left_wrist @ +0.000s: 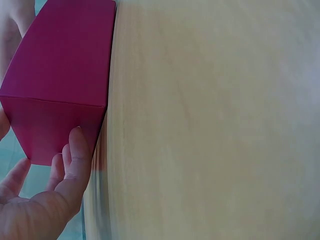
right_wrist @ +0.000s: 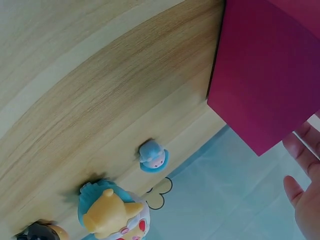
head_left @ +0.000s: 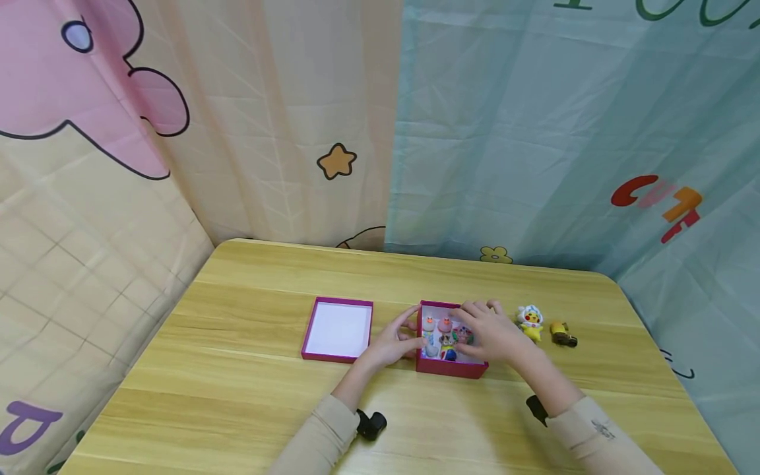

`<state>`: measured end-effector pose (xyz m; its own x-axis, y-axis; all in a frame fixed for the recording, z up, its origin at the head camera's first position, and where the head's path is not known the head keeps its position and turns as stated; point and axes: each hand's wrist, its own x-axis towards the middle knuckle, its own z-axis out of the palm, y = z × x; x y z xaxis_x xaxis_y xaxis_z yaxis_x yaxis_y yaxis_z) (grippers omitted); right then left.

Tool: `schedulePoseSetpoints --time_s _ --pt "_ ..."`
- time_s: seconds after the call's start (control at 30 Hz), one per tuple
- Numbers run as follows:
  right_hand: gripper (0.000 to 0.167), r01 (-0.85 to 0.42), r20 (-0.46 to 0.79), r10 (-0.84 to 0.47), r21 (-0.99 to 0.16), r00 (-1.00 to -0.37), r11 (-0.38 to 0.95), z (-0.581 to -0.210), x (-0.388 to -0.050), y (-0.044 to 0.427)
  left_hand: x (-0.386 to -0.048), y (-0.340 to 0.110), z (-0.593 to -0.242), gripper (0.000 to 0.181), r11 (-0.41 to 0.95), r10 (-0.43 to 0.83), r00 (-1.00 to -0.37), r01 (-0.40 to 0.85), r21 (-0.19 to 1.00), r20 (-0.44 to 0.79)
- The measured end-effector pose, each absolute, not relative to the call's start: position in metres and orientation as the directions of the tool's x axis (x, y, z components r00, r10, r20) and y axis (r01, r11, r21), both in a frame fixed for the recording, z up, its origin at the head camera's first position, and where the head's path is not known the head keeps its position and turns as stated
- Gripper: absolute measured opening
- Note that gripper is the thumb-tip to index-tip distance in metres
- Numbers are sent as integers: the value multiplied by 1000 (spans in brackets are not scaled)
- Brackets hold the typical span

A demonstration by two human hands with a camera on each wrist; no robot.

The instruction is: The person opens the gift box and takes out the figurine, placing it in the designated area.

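Note:
A magenta open-topped box stands on the table with several small toy figures inside. At its left side, my left hand grips the wall, thumb at the rim and fingers against the outer face. My right hand reaches over the right side of the box, thumb and index finger spread apart. Between them lies a pink-and-green figure, partly covered; contact with it is unclear. In the right wrist view, other fingers of this hand extend by the box's edge.
A shallow white-lined lid lies left of the box. To the right are a yellow figure in a white hood and a brown-yellow figure. A small blue figure shows in the right wrist view. Curtains hang behind the table.

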<state>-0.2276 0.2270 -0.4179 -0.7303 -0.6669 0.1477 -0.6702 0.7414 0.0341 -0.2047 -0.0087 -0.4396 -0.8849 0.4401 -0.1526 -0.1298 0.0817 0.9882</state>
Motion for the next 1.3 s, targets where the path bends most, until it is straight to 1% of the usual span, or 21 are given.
schedulePoseSetpoints --time_s 0.2,0.43,0.53,0.9,1.0,1.13,1.3 --pt "64 -703 89 -702 24 -707 711 -420 -230 226 -205 -8 -440 66 79 435 -887 -136 988 -156" --pt "58 -728 40 -727 2 -685 686 -422 -231 224 -205 -9 -439 65 74 440 -885 -132 988 -152" --pt "59 -736 27 -736 9 -677 677 -424 -232 224 -205 -9 -439 65 75 439 -885 -133 988 -152" --pt "60 -738 -43 -737 45 -675 673 -427 -234 220 -204 -9 -437 65 75 435 -887 -138 988 -157" --pt "59 -733 -66 -730 52 -680 678 -428 -234 218 -205 -9 -440 65 77 431 -890 -131 988 -151" --pt "58 -731 -87 -726 54 -682 680 -429 -235 215 -212 -6 -455 66 87 421 -894 -127 988 -152" --pt "59 -740 -77 -736 76 -672 668 -431 -235 214 -218 -4 -467 67 78 415 -897 -132 988 -152"
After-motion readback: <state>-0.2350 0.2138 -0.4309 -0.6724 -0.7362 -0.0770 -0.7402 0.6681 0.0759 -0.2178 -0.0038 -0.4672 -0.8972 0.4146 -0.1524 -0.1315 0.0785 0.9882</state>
